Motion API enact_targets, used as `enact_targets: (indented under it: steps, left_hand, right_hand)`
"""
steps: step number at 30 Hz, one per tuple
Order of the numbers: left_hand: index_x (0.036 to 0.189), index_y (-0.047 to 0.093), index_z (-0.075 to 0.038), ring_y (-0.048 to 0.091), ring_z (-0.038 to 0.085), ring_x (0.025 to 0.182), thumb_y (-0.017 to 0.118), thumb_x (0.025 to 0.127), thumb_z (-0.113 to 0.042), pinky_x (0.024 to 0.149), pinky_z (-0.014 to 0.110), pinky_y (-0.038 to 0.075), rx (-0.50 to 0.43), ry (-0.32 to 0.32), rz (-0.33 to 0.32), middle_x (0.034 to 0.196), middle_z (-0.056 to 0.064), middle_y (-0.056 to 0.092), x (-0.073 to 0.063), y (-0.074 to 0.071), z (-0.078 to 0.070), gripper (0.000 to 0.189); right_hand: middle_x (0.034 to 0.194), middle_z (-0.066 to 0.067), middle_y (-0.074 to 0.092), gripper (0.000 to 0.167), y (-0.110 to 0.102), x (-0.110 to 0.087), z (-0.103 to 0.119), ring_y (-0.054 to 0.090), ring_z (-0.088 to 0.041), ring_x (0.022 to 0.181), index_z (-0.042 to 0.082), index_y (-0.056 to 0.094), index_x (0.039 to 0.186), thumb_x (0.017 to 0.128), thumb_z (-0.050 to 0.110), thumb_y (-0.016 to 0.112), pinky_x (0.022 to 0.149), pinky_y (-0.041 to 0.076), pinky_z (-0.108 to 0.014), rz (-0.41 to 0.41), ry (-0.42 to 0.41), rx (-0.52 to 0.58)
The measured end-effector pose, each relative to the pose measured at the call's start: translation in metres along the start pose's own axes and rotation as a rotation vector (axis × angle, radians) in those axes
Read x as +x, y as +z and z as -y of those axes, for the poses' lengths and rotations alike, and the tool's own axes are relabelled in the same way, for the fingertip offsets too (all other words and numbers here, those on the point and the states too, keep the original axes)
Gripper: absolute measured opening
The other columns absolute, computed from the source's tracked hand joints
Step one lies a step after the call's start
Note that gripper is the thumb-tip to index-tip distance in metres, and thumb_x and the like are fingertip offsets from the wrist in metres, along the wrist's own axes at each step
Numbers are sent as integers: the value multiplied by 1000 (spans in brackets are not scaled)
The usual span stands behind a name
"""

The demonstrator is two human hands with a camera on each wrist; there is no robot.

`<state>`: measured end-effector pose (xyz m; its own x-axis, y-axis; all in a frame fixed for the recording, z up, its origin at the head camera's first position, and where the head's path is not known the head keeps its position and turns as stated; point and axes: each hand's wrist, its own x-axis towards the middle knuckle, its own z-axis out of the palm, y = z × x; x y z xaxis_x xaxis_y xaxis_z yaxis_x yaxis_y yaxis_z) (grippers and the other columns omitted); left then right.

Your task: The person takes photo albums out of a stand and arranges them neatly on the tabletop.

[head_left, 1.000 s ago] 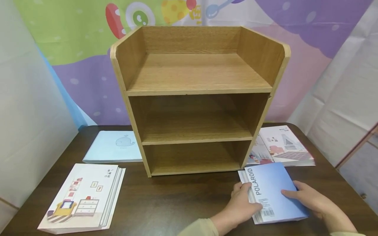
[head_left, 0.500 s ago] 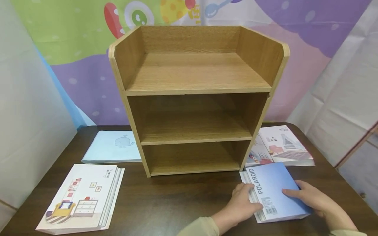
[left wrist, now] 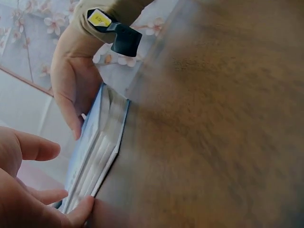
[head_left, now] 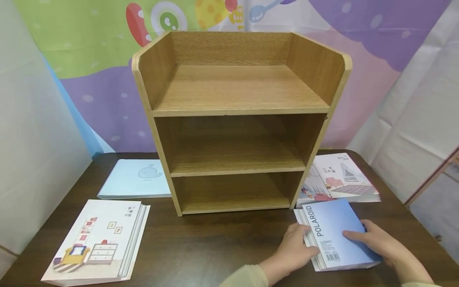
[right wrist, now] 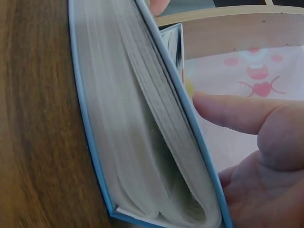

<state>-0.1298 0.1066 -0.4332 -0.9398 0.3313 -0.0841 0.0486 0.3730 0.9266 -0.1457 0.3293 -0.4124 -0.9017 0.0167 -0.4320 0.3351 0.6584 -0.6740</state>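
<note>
A blue-to-white photo album (head_left: pixel 335 225) marked POLAROID lies face up on the dark table at the front right. My right hand (head_left: pixel 385 245) holds its right side, thumb over the cover and fingers along the edge. At the album's left side, my left hand (head_left: pixel 292 251) touches the edges of the pages and lower cover. The left wrist view has the left fingers (left wrist: pixel 80 209) against that edge, another digit apart from it. In the right wrist view, the album's page edges (right wrist: pixel 142 118) look thick and slightly parted; the right hand's other fingers are partly hidden behind the cover.
A wooden three-level shelf (head_left: pixel 240 111) stands mid-table. Left of it lie a light-blue whale-cover album (head_left: pixel 132 181) and a white album with a furniture drawing (head_left: pixel 93 243). Another white illustrated album (head_left: pixel 342 175) lies behind the blue one, on the right.
The blue album has shifted slightly to the right, its left edge now farther from the shelf's front corner. Both hands stay at its sides, almost still.
</note>
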Motion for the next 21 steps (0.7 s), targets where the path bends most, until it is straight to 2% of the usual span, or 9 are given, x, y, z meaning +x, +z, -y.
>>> enact_targets:
  steps: [4, 7, 9, 11, 12, 16, 21]
  left_hand:
    - [117, 54, -5, 52, 12, 96, 64, 74, -18, 83, 25, 44, -11, -14, 29, 109, 4, 52, -3, -9, 1, 46]
    - [118, 54, -4, 57, 12, 88, 61, 77, -21, 74, 23, 46, 6, -6, 48, 104, 6, 57, -6, -19, 2, 44]
    - [116, 56, -4, 59, 11, 88, 60, 78, -21, 73, 23, 46, 14, 6, 65, 105, 6, 60, -8, -27, 2, 41]
    - [114, 57, -5, 59, 10, 87, 59, 80, -22, 72, 22, 47, 32, 20, 93, 104, 5, 63, -10, -34, 2, 38]
    - [113, 57, -6, 60, 9, 86, 59, 81, -22, 72, 22, 47, 37, 26, 107, 102, 4, 64, -11, -38, 3, 36]
    - [110, 59, -7, 60, 7, 84, 58, 82, -22, 71, 22, 47, 35, 45, 131, 95, 1, 65, -14, -50, 4, 32]
    - [108, 60, -5, 59, 6, 81, 59, 82, -19, 70, 21, 46, -39, 60, 101, 92, 0, 65, -17, -62, 4, 29]
  right_hand:
    - [115, -39, 36, 87, -3, -1, 4, 56, -21, 80, -24, 6, 129, 88, 37, 54, 66, 48, -32, -28, -3, -13]
    - [121, -45, 29, 87, -4, -2, 10, 54, -38, 92, -25, 5, 130, 90, 37, 52, 76, 47, -41, -91, -36, -77]
    - [124, -47, 26, 85, -4, -4, 15, 45, -49, 104, -25, 5, 130, 91, 37, 49, 84, 42, -50, -133, -68, -125]
    - [126, -47, 24, 81, -3, -5, 21, 33, -55, 113, -24, 8, 130, 92, 35, 48, 90, 35, -56, -173, -98, -157]
    - [128, -47, 23, 79, -2, -6, 24, 28, -56, 116, -23, 10, 131, 93, 36, 47, 92, 31, -59, -180, -113, -162]
    - [130, -43, 27, 75, 7, -9, 35, 27, -55, 119, -18, 17, 133, 93, 39, 45, 94, 28, -60, -217, -152, -179]
    - [131, -39, 31, 72, 20, -9, 49, 25, -55, 120, -11, 25, 134, 91, 41, 49, 94, 25, -62, -266, -219, -193]
